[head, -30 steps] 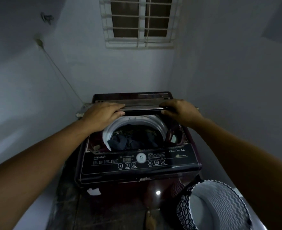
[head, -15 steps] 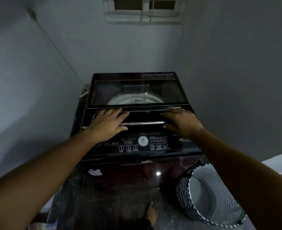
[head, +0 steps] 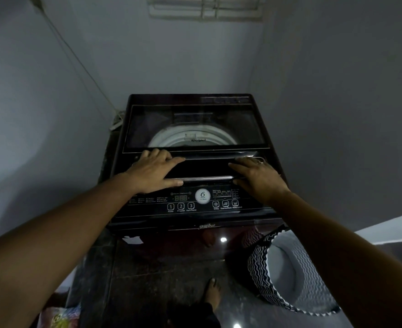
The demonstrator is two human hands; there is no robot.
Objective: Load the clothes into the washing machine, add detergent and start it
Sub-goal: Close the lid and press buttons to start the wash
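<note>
The striped laundry basket (head: 256,263) nearest the camera shows only its pale lining. The likeliest slip is at the washing machine's (head: 162,256) control panel (head: 148,210): its display looks unlit, so Start/Pause (head: 190,206) may do nothing before Power (head: 170,206), and a wrist lying there could press a button unintended. Just beyond, the left hand (head: 156,172) and right hand (head: 258,177) lie palm down and well apart on the lid's (head: 195,124) front strip, fingers straight and holding nothing; the clothes cannot be made out through its dark glass.
</note>
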